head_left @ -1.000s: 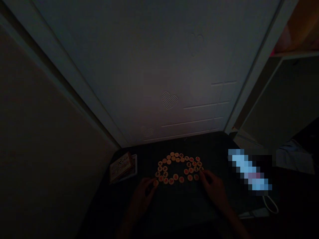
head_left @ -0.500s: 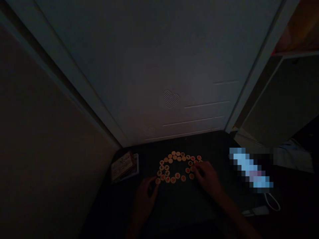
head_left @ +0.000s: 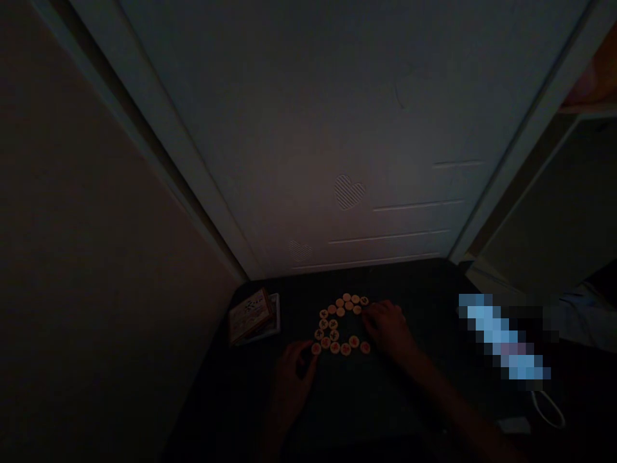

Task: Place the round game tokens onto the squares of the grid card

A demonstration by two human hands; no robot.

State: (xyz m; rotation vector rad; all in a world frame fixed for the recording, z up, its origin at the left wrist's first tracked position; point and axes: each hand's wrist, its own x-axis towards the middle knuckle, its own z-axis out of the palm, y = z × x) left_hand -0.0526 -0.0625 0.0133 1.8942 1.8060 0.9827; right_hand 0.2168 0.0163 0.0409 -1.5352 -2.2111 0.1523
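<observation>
Round xiangqi pieces [head_left: 333, 324], some with red and some with dark characters and several plain, lie in a rough ring on the dark table. At the ring's lower left, the thumb and index finger of my left hand [head_left: 294, 373] close around a red-marked xiangqi piece [head_left: 315, 348]. My right hand [head_left: 389, 326] bends over the ring's right side, palm down, its fingers curled together beside a plain piece [head_left: 357, 310]. Those fingers hide the right-hand pieces, and what they hold cannot be seen.
A wooden-looking box with dark writing [head_left: 249, 315] rests on a pale tray [head_left: 276, 315] at the left. A white panel with heart reliefs [head_left: 349, 191] rises behind the table. To the right lies a bright blurred object [head_left: 501, 337] with a white loop [head_left: 549, 411].
My right hand has shifted up and inward over the ring's right side, covering pieces that showed before. My left hand stays at the same piece. The whole view has shifted slightly.
</observation>
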